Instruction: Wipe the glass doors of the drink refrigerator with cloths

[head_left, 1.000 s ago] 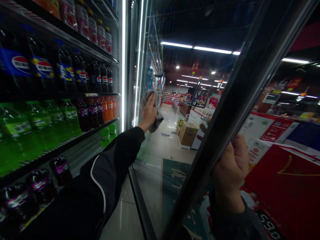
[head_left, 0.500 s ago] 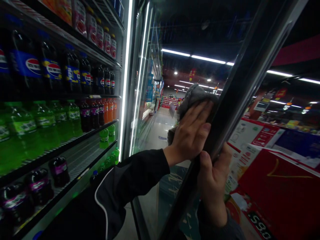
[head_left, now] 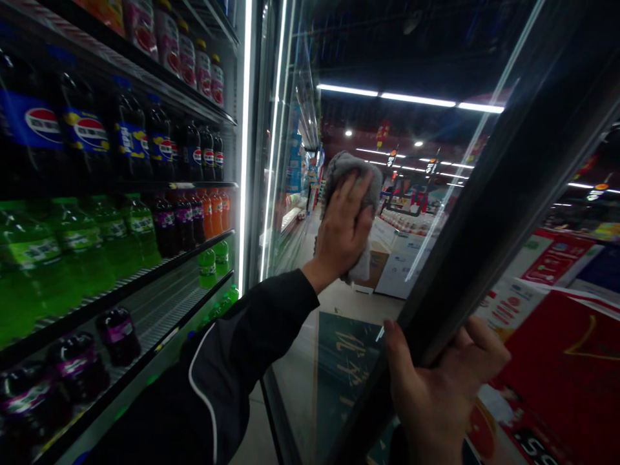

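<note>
Shifted to mid-pane: left hand (head_left: 343,226), fingers spread, pressing grey cloth (head_left: 351,173) flat on glass door (head_left: 436,161); right hand (head_left: 436,394) clamped on door frame (head_left: 489,278), hands apart.

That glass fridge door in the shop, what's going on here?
A person has a drinks cooler's glass door standing open. Their left hand holds a grey cloth against the glass, while their right hand grips the door's black frame. Inside the cooler, dark Pepsi bottles and green soda bottles stand in rows on the shelves.
</note>
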`<action>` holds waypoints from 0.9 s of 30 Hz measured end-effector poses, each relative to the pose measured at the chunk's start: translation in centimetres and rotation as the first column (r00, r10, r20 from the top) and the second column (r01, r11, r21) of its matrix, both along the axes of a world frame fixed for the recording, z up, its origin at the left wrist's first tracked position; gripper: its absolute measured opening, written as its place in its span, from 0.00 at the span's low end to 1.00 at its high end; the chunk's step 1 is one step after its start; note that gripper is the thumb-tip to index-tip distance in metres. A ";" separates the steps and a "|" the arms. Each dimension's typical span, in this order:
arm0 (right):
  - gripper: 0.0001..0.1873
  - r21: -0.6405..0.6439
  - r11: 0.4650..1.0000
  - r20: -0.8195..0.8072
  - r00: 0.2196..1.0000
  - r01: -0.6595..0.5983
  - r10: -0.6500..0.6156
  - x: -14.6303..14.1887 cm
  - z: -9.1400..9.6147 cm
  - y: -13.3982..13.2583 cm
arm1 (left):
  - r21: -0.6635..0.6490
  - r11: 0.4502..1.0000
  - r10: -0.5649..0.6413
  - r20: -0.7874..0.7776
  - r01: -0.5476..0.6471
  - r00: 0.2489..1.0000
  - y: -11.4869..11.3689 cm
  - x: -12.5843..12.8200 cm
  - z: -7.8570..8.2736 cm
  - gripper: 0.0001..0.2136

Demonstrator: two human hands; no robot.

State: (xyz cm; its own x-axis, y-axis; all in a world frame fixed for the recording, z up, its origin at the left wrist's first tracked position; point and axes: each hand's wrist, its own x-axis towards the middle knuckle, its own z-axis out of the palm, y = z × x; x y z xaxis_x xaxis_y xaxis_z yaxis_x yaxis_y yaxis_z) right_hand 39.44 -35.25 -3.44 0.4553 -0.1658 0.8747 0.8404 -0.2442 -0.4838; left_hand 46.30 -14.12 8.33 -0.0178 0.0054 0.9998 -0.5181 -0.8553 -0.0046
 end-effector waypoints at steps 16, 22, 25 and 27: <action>0.42 0.053 0.998 -0.023 0.999 -0.040 0.041 1.8 0.2 -0.6 | -0.645 0.762 -0.161 -0.277 -0.059 0.947 13.3 5.4 -1.5 0.24; 0.44 0.079 0.994 -0.049 0.996 -0.071 0.075 1.8 0.2 -0.5 | -0.551 0.828 -0.203 -0.118 0.106 0.972 3.4 3.7 0.4 0.25; 0.41 0.108 0.991 -0.046 0.995 -0.082 0.087 1.4 0.6 -0.3 | -0.145 0.969 -0.201 0.015 0.201 0.980 -4.4 -0.3 0.2 0.26; 0.37 0.116 0.989 -0.024 0.995 -0.090 0.093 1.1 0.9 -0.2 | 0.000 0.978 -0.208 0.041 0.208 0.977 -8.1 -2.9 -0.2 0.26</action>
State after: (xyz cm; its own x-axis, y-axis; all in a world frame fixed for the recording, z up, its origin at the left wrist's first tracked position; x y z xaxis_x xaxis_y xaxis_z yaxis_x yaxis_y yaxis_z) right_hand 40.52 -35.47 -2.52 0.4985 -0.2206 0.8383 0.8416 -0.1084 -0.5290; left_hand 43.35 -22.21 8.11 -0.0568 0.0172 0.9982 -0.6840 -0.7290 -0.0264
